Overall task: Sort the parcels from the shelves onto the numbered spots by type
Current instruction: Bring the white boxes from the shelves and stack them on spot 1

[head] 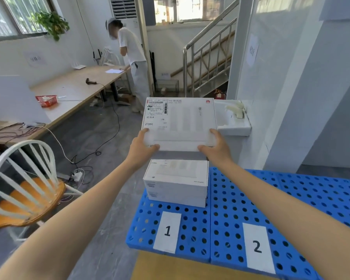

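Note:
I hold a flat white box with a shipping label at its top left corner, raised in the air above the blue perforated pallet. My left hand grips its near left corner and my right hand grips its near right corner. Directly below it, a stack of two similar white boxes stands on the pallet section with the paper label "1". The neighbouring section carries the label "2" and holds no parcel.
A white and orange chair stands at the left over loose cables on the floor. A long wooden table runs along the left wall, with a person standing at its far end. A white sink and a staircase lie behind the pallet.

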